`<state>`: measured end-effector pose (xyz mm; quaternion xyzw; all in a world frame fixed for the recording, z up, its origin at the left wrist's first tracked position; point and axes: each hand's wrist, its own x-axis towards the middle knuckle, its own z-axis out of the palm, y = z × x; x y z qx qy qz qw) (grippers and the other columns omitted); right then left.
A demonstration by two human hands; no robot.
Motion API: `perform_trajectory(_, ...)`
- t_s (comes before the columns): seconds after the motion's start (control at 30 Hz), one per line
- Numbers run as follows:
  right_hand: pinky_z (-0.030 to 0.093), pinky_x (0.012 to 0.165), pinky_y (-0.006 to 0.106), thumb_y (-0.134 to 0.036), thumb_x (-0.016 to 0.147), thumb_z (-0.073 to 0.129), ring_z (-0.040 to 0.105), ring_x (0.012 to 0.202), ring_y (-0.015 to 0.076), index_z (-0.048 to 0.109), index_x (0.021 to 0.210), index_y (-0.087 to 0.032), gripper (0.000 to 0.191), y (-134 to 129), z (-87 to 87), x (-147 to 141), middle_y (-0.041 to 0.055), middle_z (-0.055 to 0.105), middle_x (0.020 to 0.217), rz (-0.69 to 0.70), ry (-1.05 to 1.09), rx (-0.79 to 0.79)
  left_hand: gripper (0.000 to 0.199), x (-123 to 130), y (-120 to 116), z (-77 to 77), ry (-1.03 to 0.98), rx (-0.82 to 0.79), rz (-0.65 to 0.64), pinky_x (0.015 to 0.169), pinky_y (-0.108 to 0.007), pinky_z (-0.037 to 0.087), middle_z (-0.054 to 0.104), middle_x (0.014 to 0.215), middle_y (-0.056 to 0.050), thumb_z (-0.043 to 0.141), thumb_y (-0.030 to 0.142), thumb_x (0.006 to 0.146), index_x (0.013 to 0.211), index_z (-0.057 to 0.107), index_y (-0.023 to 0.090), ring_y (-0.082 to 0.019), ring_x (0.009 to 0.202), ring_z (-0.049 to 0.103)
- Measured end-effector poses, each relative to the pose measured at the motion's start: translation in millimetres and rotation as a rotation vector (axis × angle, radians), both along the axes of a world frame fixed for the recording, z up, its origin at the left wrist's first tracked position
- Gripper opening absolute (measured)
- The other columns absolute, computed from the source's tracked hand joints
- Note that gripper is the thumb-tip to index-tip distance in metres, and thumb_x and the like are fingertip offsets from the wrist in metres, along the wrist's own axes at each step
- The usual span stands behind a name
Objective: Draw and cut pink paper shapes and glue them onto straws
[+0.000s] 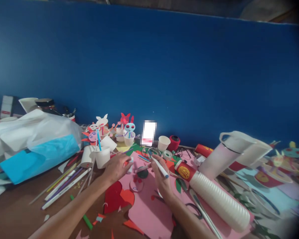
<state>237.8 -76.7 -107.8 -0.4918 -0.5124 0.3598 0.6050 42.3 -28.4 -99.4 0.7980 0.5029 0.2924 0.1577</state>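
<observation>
My right hand [164,184] is closed around a white marker with a blue end [160,167]. My left hand [117,166] is closed at the fingertips, close to a small whitish piece and a spot of orange. What it holds is too small to make out. Between my hands, a dark oval piece [142,172] and a round tape-like ring [136,186] lie over pink paper [149,212]. Red paper [113,197] and orange scraps lie below my left wrist. White paper cups [103,158] stand left of my left hand.
Pens and pencils [64,186] and a plastic bag with blue paper [40,156] lie left. Paper-cup figures [129,132] and a lit phone [149,132] stand along the blue wall. A sleeve of stacked cups [219,199] and a white pitcher [221,152] are right.
</observation>
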Motion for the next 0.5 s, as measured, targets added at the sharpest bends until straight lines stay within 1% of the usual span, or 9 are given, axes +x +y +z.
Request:
perform_trajectory(0.07, 0.046, 0.064, 0.028, -0.039, 0.086, 0.048, 0.058, 0.069, 0.0173, 0.055, 0.109, -0.019, 0.031, -0.2, -3.5, -0.3, 0.0041, 0.064, 0.081, 0.016, -0.049, 0.048, 0.028, 5.5, -2.9, -4.9, 0.081, 0.012, 0.066, 0.081, -0.037, 0.039, 0.064, 0.085, -0.009, 0.049, 0.040, 0.080, 0.090, 0.063, 0.018, -0.026, 0.089, 0.056)
perform_trajectory(0.17, 0.044, 0.063, 0.028, -0.036, 0.089, 0.043, 0.056, 0.065, 0.0161, 0.054, 0.110, -0.019, 0.029, -1.2, -9.0, 0.4, 0.0021, 0.061, 0.072, 0.053, -0.156, 0.124, 0.040, 12.8, -5.0, -10.5, 0.184, -0.009, 0.141, 0.074, -0.038, 0.042, 0.064, 0.082, -0.011, 0.051, 0.041, 0.077, 0.107, 0.058, 0.015, -0.029, 0.084, 0.058)
perform_trajectory(0.27, 0.043, 0.063, 0.027, -0.030, 0.090, 0.042, 0.053, 0.060, 0.0148, 0.056, 0.110, -0.020, 0.026, -2.6, -12.4, 1.6, 0.0000, 0.058, 0.067, 0.114, -0.280, 0.183, 0.045, 16.2, -4.0, -16.2, 0.256, -0.030, 0.169, 0.076, -0.038, 0.042, 0.065, 0.086, -0.012, 0.052, 0.036, 0.076, 0.116, 0.053, 0.016, -0.030, 0.088, 0.060)
perform_trajectory(0.33, 0.043, 0.061, 0.026, -0.028, 0.089, 0.042, 0.053, 0.059, 0.0144, 0.056, 0.109, -0.020, 0.025, -2.9, -13.2, 2.2, -0.0008, 0.057, 0.065, 0.146, -0.316, 0.184, 0.043, 15.9, -2.0, -20.3, 0.242, -0.034, 0.155, 0.077, -0.036, 0.042, 0.066, 0.090, -0.011, 0.050, 0.029, 0.076, 0.117, 0.052, 0.016, -0.029, 0.089, 0.060)
perform_trajectory(0.4, 0.043, 0.061, 0.026, -0.026, 0.089, 0.043, 0.053, 0.058, 0.0141, 0.056, 0.110, -0.021, 0.025, -2.1, -13.4, 2.8, -0.0014, 0.057, 0.065, 0.148, -0.335, 0.166, 0.043, 14.5, 0.7, -23.5, 0.216, -0.038, 0.144, 0.075, -0.033, 0.044, 0.066, 0.091, -0.010, 0.045, 0.024, 0.078, 0.120, 0.049, 0.015, -0.025, 0.086, 0.061)
perform_trajectory(0.43, 0.043, 0.061, 0.026, -0.026, 0.089, 0.044, 0.053, 0.059, 0.0141, 0.056, 0.110, -0.021, 0.025, -1.5, -13.5, 3.1, -0.0014, 0.057, 0.065, 0.135, -0.341, 0.163, 0.044, 13.8, 2.0, -24.5, 0.188, -0.041, 0.142, 0.073, -0.031, 0.045, 0.066, 0.090, -0.009, 0.042, 0.023, 0.080, 0.123, 0.046, 0.014, -0.023, 0.083, 0.062)
perform_trajectory(0.5, 0.044, 0.063, 0.026, -0.027, 0.089, 0.044, 0.054, 0.061, 0.0142, 0.055, 0.111, -0.020, 0.026, -0.5, -13.9, 3.8, -0.0008, 0.059, 0.068, 0.103, -0.331, 0.170, 0.045, 13.4, 4.3, -25.3, 0.050, -0.041, 0.130, 0.072, -0.028, 0.046, 0.066, 0.089, -0.007, 0.038, 0.027, 0.084, 0.127, 0.041, 0.014, -0.018, 0.078, 0.062)
